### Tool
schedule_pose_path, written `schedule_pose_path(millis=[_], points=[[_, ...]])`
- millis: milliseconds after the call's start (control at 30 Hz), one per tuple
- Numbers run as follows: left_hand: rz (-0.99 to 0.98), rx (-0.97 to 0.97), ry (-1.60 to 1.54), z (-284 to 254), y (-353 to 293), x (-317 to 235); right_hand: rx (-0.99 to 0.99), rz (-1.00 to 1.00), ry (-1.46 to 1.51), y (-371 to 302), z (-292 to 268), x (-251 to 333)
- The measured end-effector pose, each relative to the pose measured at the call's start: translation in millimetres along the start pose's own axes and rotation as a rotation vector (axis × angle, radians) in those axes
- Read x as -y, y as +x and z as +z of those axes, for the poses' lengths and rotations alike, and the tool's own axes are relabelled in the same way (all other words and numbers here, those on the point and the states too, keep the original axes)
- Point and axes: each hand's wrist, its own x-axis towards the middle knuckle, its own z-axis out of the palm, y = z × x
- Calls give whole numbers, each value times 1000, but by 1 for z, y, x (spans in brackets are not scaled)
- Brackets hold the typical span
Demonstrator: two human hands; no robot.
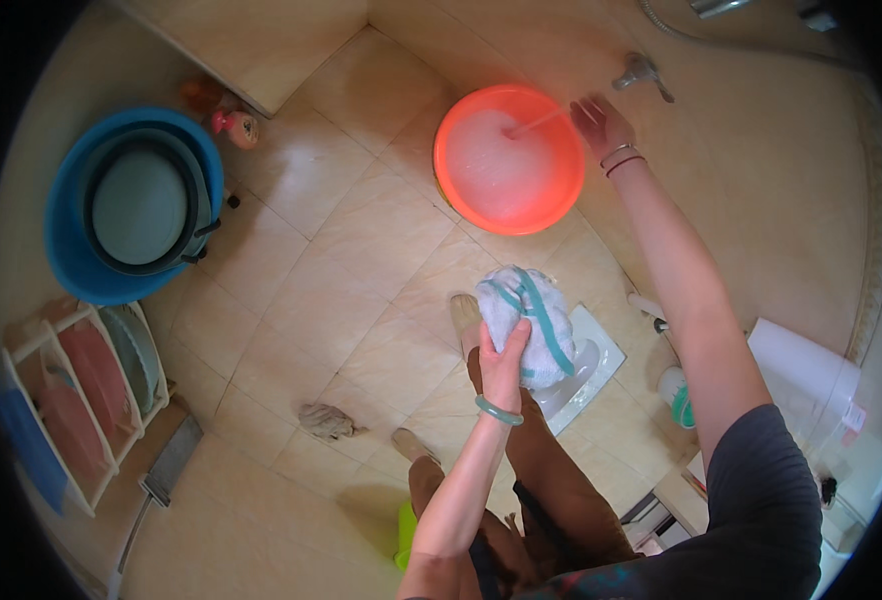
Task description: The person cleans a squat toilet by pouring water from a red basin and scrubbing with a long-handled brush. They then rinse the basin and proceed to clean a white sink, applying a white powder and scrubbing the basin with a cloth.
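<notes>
My left hand (503,365) is closed on a bunched white towel (546,325) with teal stripes, above the floor in front of my legs. A jade-green bangle circles that wrist. Reaching far forward, my right hand (602,125) has its fingers apart and holds nothing, close to the right rim of an orange basin (513,224). Foamy, whitish water (496,175) fills the basin, and a thin stream of water (541,122) runs into it from beside my fingers. A metal wall tap (641,72) is just beyond that hand.
A white squat toilet (586,362) lies right of my feet. A crumpled grey-brown cloth (328,421) rests on the tiles. To the left stand nested blue tubs (66,250), a rack (141,430) of basins, and a squeegee-like tool (173,462). A green bucket (404,535) is near my leg.
</notes>
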Motion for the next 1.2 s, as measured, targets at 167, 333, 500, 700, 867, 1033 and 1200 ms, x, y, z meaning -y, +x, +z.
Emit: schedule_pose_path(millis=[167, 333, 500, 700, 867, 1033, 1200], points=[[-71, -24, 47, 24, 17, 13, 59, 51, -71, 20, -1, -2], [-113, -31, 62, 22, 16, 7, -3, 18, -527, -4, 7, 9], [-122, -42, 115, 10, 8, -9, -232, -266, -434, -32, 0, 40], [-153, 1, 257, 16, -5, -35, -193, -649, -828, -35, -10, 94], [-161, -14, 359, 0, -24, -52, -210, -416, -1298, -60, 35, 75], [-157, 19, 425, 17, -20, -56, -188, -373, -401, -69, 14, 41], [-152, 95, 513, 10, -37, -45, 95, 270, -668, -230, -33, 4]])
